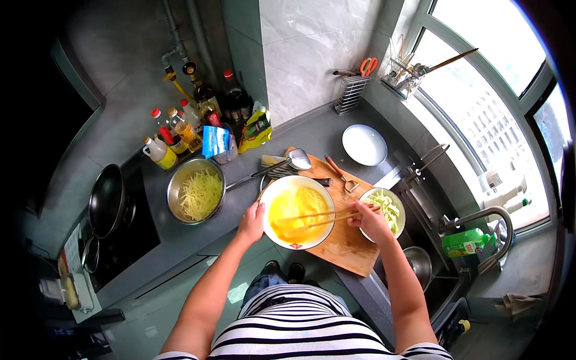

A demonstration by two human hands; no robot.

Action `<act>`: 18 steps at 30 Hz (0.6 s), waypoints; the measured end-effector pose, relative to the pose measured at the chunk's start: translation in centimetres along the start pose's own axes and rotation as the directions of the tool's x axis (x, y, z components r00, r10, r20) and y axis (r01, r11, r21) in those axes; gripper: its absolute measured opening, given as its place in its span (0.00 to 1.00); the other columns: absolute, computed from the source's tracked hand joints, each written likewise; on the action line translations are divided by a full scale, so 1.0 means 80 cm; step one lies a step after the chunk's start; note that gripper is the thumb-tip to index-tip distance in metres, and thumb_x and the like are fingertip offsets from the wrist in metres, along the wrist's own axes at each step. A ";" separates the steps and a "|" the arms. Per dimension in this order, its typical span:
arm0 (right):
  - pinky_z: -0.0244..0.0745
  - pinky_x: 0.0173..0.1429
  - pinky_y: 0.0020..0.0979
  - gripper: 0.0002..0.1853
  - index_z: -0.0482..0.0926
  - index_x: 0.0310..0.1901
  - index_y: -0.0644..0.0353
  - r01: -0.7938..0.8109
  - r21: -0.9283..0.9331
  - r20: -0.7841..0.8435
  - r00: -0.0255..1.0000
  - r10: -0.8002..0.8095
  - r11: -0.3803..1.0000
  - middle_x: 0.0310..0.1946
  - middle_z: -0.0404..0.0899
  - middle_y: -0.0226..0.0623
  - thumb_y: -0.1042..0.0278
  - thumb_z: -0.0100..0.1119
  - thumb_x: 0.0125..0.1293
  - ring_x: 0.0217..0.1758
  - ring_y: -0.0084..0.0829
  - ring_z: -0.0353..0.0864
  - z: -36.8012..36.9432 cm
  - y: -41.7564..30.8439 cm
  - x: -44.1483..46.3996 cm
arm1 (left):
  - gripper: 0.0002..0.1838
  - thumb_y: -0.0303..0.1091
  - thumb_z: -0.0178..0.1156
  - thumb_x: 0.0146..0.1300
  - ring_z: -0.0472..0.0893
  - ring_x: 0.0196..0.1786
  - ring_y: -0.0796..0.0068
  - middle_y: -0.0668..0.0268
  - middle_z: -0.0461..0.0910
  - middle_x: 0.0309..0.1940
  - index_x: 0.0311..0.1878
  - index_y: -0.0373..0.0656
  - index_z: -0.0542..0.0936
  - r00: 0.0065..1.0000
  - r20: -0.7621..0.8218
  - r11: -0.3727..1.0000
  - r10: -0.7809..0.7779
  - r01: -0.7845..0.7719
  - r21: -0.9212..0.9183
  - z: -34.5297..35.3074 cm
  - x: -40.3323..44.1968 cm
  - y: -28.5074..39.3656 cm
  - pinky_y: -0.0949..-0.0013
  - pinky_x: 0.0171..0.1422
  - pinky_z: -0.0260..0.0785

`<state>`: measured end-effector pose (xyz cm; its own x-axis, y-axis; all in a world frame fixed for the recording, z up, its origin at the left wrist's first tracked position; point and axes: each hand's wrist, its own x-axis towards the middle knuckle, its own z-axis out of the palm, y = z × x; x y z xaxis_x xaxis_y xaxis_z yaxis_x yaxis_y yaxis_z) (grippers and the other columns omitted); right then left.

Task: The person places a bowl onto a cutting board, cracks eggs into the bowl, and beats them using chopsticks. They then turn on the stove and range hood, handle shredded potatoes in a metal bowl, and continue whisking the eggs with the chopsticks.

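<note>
My left hand (251,223) grips the rim of a white bowl (295,243) on its left side. Yellow beaten egg (288,210) fills much of the bowl, frothy toward the right. In my right hand (370,221) is a pair of chopsticks (324,215), their tips reaching into the egg and slightly blurred. The bowl is over the left part of a wooden cutting board (348,255); whether it touches the board is hidden. Just behind my right hand stands a bowl of pale green cut vegetable (389,207).
A steel pot (174,193) of pale shreds stands left. A peeler (350,183), knife (324,182) and spatula (299,159) lie by the board. Beyond are a white plate (365,145), bottles (183,129) and a sink (429,237) with a curved faucet (503,231). A wok (108,201) sits far left.
</note>
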<state>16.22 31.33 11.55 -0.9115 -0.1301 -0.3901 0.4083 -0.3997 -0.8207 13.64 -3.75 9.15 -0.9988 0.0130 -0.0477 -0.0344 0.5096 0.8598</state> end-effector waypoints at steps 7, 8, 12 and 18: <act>0.80 0.43 0.30 0.11 0.79 0.44 0.61 0.064 0.057 -0.017 0.998 -0.063 0.996 0.39 0.80 0.33 0.62 0.53 0.70 0.37 0.26 0.80 0.011 -0.003 0.000 | 0.21 0.45 0.43 0.71 0.77 0.44 0.41 0.44 0.79 0.38 0.44 0.35 0.76 1.000 -0.016 1.000 -0.019 0.019 -0.017 -0.003 -0.004 -0.001 0.50 0.47 0.68; 0.80 0.43 0.30 0.11 0.79 0.43 0.61 0.073 0.044 -0.034 0.997 -0.072 0.996 0.39 0.80 0.33 0.62 0.53 0.70 0.37 0.26 0.80 0.007 -0.001 0.003 | 0.21 0.46 0.43 0.71 0.77 0.44 0.40 0.44 0.79 0.38 0.44 0.35 0.75 1.000 -0.020 0.999 -0.015 0.015 -0.029 -0.001 -0.005 -0.003 0.50 0.47 0.68; 0.79 0.42 0.29 0.12 0.79 0.43 0.61 0.143 0.023 -0.071 0.987 -0.141 0.989 0.39 0.80 0.33 0.62 0.53 0.70 0.37 0.26 0.80 -0.001 0.004 0.011 | 0.22 0.46 0.43 0.71 0.77 0.44 0.40 0.43 0.79 0.38 0.43 0.34 0.75 0.999 -0.038 1.000 -0.007 0.007 -0.002 -0.003 -0.004 -0.011 0.50 0.46 0.68; 0.80 0.41 0.29 0.14 0.78 0.44 0.63 0.091 -0.132 -0.076 0.992 -0.101 0.987 0.41 0.80 0.35 0.59 0.54 0.70 0.37 0.26 0.80 0.003 -0.011 -0.004 | 0.23 0.47 0.42 0.71 0.77 0.43 0.39 0.43 0.79 0.37 0.42 0.33 0.75 0.999 -0.042 1.000 -0.018 0.019 0.018 -0.006 -0.007 -0.013 0.50 0.46 0.68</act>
<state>16.15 31.55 12.53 -0.9418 -0.0191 -0.3356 0.3267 -0.2861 -0.9008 14.21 -4.71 8.56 -0.9986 -0.0322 -0.0420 -0.0527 0.5254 0.8492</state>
